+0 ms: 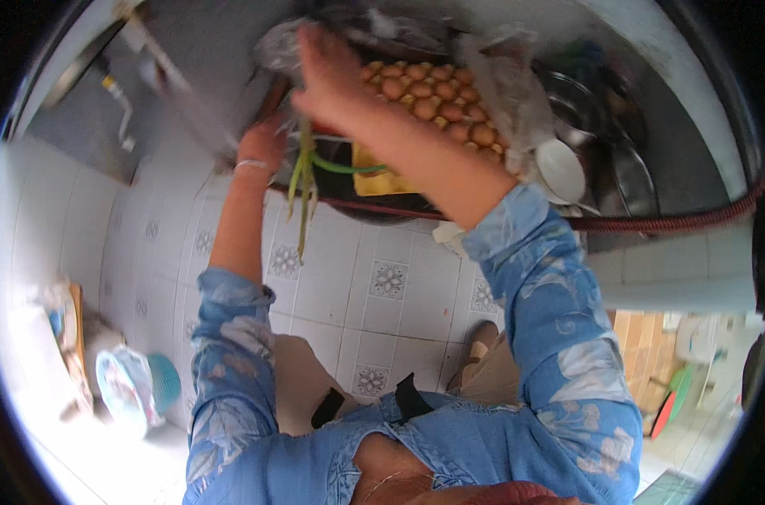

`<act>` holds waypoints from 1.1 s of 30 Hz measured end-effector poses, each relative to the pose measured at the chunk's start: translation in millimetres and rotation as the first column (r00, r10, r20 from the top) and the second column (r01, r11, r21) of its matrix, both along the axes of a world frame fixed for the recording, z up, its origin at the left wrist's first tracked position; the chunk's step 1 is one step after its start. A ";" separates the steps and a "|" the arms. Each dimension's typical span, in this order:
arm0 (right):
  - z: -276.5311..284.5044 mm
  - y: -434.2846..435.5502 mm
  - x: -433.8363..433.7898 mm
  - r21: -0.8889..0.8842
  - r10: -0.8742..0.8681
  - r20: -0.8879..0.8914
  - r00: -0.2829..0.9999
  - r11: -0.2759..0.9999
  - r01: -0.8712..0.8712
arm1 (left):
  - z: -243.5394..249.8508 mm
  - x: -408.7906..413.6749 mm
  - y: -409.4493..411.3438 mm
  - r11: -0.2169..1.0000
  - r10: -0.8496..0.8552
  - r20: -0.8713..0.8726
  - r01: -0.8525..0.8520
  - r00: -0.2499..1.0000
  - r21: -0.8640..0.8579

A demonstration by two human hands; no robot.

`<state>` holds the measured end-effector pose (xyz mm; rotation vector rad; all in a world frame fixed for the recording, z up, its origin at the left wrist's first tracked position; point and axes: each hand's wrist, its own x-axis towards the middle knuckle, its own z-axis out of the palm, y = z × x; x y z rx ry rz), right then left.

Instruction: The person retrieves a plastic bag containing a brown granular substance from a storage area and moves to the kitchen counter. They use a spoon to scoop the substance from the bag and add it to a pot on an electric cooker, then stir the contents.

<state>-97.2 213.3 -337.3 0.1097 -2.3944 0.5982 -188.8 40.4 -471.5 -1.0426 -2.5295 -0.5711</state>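
My right hand [328, 76] is blurred, reaching across the counter with its thumb apart from its fingers. Below it, green onion stalks [304, 183] hang over the counter's front edge; their upper ends are hidden behind the hand. My left hand [262, 146] is at that edge, left of the stalks, beside a brown bar-like thing [274, 101]. Blur hides whether its fingers hold anything. Under my right forearm lies a tray of brown eggs [425, 109], partly covered. A yellow tray [376, 173] shows in front of the eggs.
Crumpled clear plastic [511, 95] lies right of the eggs. Farther right are a white bowl [560, 170] and a metal pan [575, 104]. A dark red edge strip [672, 224] borders the counter. A turquoise basket [163, 382] stands on the tiled floor [382, 328], lower left.
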 end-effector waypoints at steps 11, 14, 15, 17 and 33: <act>-14.7 16.8 274.6 -0.222 0.624 0.680 0.385 0.675 -0.703 | 92.8 118.4 30.6 0.974 -0.074 -0.123 0.098 0.990 0.206; -2.3 83.7 336.6 -0.403 0.564 0.797 0.214 0.761 -0.508 | 108.6 184.1 51.6 0.922 -0.232 -0.087 0.247 0.969 0.298; -2.2 107.3 352.4 -0.412 0.528 0.814 0.241 0.818 -0.402 | 110.2 199.6 59.9 0.905 -0.283 -0.078 0.293 0.956 0.308; 3.3 144.6 370.5 -0.388 0.378 0.869 0.319 0.921 -0.035 | 112.1 223.0 80.7 0.868 -0.394 -0.057 0.392 0.917 0.304; -58.3 246.7 346.6 -0.902 -0.059 0.430 0.901 -0.057 0.427 | 102.4 184.7 314.0 0.839 -0.488 -0.020 0.463 0.872 -0.286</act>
